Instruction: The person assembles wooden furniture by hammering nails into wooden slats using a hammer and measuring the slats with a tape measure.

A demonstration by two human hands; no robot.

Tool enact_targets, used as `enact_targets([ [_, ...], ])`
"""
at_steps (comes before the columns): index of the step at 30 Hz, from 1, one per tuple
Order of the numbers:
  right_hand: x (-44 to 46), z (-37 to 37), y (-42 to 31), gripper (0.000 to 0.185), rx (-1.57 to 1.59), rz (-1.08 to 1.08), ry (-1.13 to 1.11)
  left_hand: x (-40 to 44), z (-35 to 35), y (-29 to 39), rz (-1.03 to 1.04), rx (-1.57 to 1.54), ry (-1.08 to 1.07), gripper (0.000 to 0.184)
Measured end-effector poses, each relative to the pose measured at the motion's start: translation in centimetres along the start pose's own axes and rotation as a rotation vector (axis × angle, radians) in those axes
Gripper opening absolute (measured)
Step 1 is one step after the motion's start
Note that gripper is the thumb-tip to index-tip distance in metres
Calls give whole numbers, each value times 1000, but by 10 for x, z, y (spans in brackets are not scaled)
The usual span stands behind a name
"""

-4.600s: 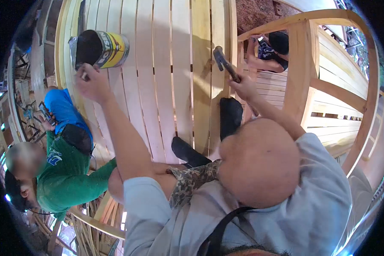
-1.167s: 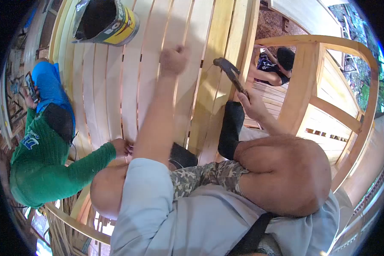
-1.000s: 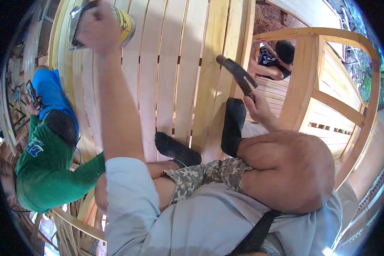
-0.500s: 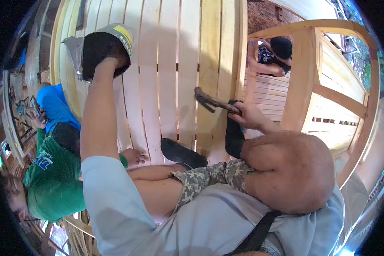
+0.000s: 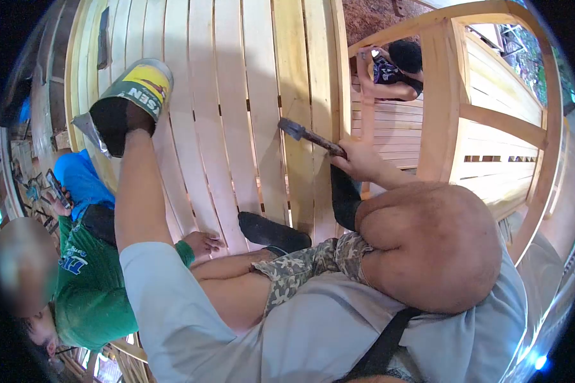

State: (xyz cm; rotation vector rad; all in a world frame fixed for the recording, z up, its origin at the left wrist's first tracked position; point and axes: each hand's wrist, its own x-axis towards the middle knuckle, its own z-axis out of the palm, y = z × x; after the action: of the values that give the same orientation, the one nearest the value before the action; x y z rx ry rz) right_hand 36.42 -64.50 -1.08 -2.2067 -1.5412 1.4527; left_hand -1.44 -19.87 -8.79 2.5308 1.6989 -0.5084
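Observation:
My left hand [image 5: 138,119] reaches into the open mouth of a printed tin can [image 5: 148,86], which lies tilted on the wooden slats [image 5: 204,76]. The can's dark inside hides the fingers. Its cut metal lid [image 5: 91,135] hangs bent out at the rim. In my right hand [image 5: 359,161] is a hammer [image 5: 313,138], gripped by the handle near my bent knee. The hammer's head is held over the slats, pointing away to the left.
My black-socked feet [image 5: 275,231] rest on the slats. At left sits a person in a green shirt [image 5: 96,281] holding a phone [image 5: 56,185], one hand [image 5: 203,244] on the slats. Another person [image 5: 396,71] sits beyond the wooden frame [image 5: 439,102]. A dark flat bar [image 5: 103,39] lies at the upper left.
The can and my left hand have moved left and down in view, with more of the printed side showing. The hammer has shifted slightly left and its head has turned.

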Motion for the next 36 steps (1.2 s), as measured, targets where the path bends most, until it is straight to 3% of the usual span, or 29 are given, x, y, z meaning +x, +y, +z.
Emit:
enact_targets([
  [6, 1, 7, 15, 36, 119, 40, -36, 14, -69, -31, -12, -91, 393, 33],
  [9, -8, -4, -4, 33, 214, 79, -34, -28, -145, 13, -180, -495, 536, 34],
  [13, -4, 10, 30, 27, 213, -5, -44, -74, -173, 43, -343, -833, 731, 30],
  [15, -8, 8, 29, 25, 382, 23, -62, -88, -156, 68, -13, -1189, 787, 21],
  [16, -9, 5, 26, 23, 558, 52, -74, -95, -148, 87, 60, -1199, 729, 19],
  [19, -13, -22, -3, 21, 609, -14, 2, -106, -108, 149, 266, -1401, 534, 17],
  [22, -11, -48, -31, 18, 718, -130, 123, -119, -46, 195, 65, -1516, 231, 19],
  [23, -5, -62, -27, 13, 553, -299, 123, -124, -32, 207, -4, -1516, 134, 20],
  [24, -2, -63, -21, 13, 539, -300, 119, -132, -27, 217, -9, -1528, 141, 20],
  [26, 6, -47, -2, 16, 601, -127, 191, -148, -18, 230, -243, -1602, 147, 18],
  [28, -1, -39, 11, 23, 518, -89, 220, -148, -3, 229, -210, -1786, 114, 20],
  [30, -12, -27, 18, 28, 494, 149, 207, -153, 14, 226, -171, -1946, 57, 21],
  [32, -18, -18, 22, 29, 450, 142, 187, -149, 15, 227, -191, -2146, -54, 21],
  [36, -30, 5, 36, 29, 315, 160, 153, -158, 13, 229, -284, -2096, -86, 17],
])
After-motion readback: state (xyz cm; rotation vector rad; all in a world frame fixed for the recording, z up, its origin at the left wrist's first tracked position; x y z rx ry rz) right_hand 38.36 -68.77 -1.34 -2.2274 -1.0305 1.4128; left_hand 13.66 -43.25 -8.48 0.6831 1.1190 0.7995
